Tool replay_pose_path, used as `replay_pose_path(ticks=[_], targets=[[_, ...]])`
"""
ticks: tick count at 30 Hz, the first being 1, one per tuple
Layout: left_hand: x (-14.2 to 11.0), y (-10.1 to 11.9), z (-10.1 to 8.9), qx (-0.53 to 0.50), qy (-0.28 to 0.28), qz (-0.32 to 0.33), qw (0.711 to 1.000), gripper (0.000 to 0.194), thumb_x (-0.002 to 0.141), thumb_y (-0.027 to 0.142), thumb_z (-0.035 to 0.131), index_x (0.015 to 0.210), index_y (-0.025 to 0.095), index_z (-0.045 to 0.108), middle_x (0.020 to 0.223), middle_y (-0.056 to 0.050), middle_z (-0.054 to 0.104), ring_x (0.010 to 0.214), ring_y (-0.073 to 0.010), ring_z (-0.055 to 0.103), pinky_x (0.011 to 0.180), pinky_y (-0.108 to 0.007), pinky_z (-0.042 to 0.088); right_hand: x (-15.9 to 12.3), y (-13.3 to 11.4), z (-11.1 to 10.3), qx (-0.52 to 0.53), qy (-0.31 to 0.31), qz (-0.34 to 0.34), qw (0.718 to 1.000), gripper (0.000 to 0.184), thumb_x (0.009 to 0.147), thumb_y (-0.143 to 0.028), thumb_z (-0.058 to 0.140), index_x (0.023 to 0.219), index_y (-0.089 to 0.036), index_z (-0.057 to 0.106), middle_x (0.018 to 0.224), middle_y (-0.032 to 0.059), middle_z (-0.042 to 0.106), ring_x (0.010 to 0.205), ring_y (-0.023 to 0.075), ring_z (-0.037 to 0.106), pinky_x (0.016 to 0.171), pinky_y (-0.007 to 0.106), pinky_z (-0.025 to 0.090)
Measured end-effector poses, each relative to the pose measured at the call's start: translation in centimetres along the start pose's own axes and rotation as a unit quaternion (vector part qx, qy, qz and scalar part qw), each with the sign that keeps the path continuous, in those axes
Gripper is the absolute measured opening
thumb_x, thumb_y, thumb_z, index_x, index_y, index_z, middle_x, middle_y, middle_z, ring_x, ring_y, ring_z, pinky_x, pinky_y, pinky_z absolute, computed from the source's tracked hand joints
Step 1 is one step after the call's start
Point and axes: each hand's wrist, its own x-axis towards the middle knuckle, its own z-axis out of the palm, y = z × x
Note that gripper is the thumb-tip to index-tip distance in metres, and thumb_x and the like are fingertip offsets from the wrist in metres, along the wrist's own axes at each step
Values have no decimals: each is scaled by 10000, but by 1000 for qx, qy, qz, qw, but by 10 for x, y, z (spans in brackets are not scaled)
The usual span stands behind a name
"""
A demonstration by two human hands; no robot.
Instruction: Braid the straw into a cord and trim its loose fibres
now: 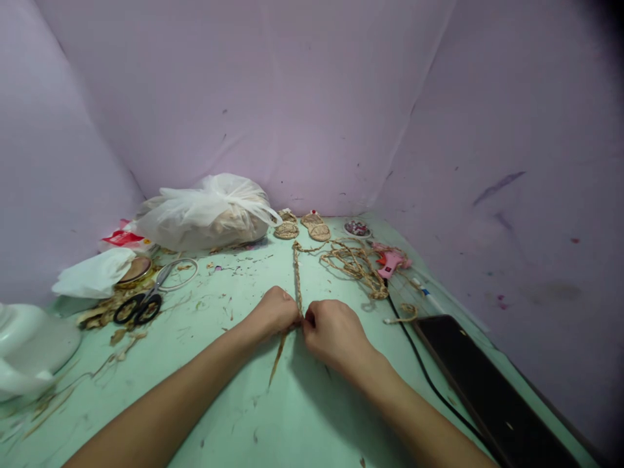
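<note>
A braided cord of dried tan fibre (298, 276) runs straight down the middle of the table to my hands. My left hand (280, 308) is closed around its near end, and a loose brown strand (277, 364) hangs out below the fist. Close beside it, my right hand (331, 328) is also closed, thumb and fingers pinched at the same end of the braid. The fingertips of both hands are partly hidden. Further back, the cord bends right and joins a loose coil of braid (353, 263).
Small woven slippers (319, 232) lie at the back, near a white plastic bag (209, 214) and a dish of beads (357, 228). Scissors (146, 302) and a white jug (34, 351) are left. A pink glue gun (390, 263), its black cable and a dark flat slab (487, 383) lie right.
</note>
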Motion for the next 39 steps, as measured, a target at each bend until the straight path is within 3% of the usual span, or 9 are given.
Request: replay_pose_path(ticks=[10, 13, 16, 18, 21, 25, 32, 36, 39], targets=[[-6, 7, -10, -22, -40, -21, 999, 131, 476, 99, 476, 374, 151, 413, 262, 46, 322, 269, -50, 257, 318, -207, 154, -8, -9, 5, 42, -17, -61, 997, 173, 669, -158, 502, 714, -158, 669, 701, 130, 671, 598, 219, 581, 504, 280, 293], [-6, 7, -15, -25, -51, -11, 998, 104, 484, 114, 489, 404, 150, 433, 266, 56, 316, 273, -49, 253, 322, -204, 137, -3, 1, 1, 155, -72, -95, 981, 81, 632, -204, 579, 582, -167, 633, 552, 50, 614, 485, 140, 494, 466, 249, 270], [-8, 10, -20, -31, -61, -8, 998, 119, 504, 131, 489, 406, 153, 424, 273, 58, 318, 275, -44, 248, 328, -201, 128, 11, 17, -4, 334, -127, -68, 931, 229, 637, -351, 606, 512, -161, 579, 450, -4, 523, 420, 93, 412, 438, 227, 280], [-10, 12, -22, -32, -62, -6, 998, 107, 504, 132, 495, 413, 149, 441, 285, 54, 333, 281, -47, 260, 329, -201, 135, 20, 28, -3, 376, 8, 6, 927, 227, 670, -361, 567, 571, -158, 585, 499, 7, 548, 453, 105, 444, 459, 232, 321], [-12, 14, -21, -35, -55, 0, 998, 79, 491, 111, 491, 424, 143, 464, 302, 49, 349, 297, -54, 280, 333, -205, 149, 26, 34, 2, 316, 186, 55, 929, 143, 685, -279, 545, 702, -160, 622, 654, 40, 630, 580, 145, 538, 573, 263, 399], [-14, 16, -19, -43, -49, 14, 998, 104, 485, 76, 470, 407, 141, 448, 299, 53, 324, 312, -49, 276, 353, -207, 170, 22, 28, 3, 333, 240, 14, 912, 157, 708, -246, 516, 781, -164, 629, 808, 73, 653, 711, 177, 578, 645, 291, 451], [-13, 15, -19, -49, -69, 48, 995, 138, 492, 73, 461, 382, 148, 424, 303, 63, 298, 327, -42, 240, 376, -214, 172, 24, 20, 8, 572, -10, 111, 813, 128, 614, -144, 563, 741, -156, 552, 691, 39, 605, 586, 145, 567, 423, 230, 456], [-11, 11, -19, -39, -82, 67, 994, 136, 485, 81, 441, 378, 154, 401, 320, 69, 285, 339, -40, 225, 386, -215, 163, 23, 15, 17, 575, -95, 87, 808, 97, 607, -109, 554, 691, -159, 547, 525, -18, 551, 472, 108, 505, 435, 226, 432], [-9, 9, -18, -19, -84, 80, 993, 141, 486, 89, 438, 379, 161, 381, 326, 71, 266, 346, -41, 211, 391, -218, 153, 23, 13, 21, 547, -111, 68, 827, 61, 640, -112, 514, 611, -157, 543, 426, -49, 486, 364, 74, 408, 383, 205, 335]])
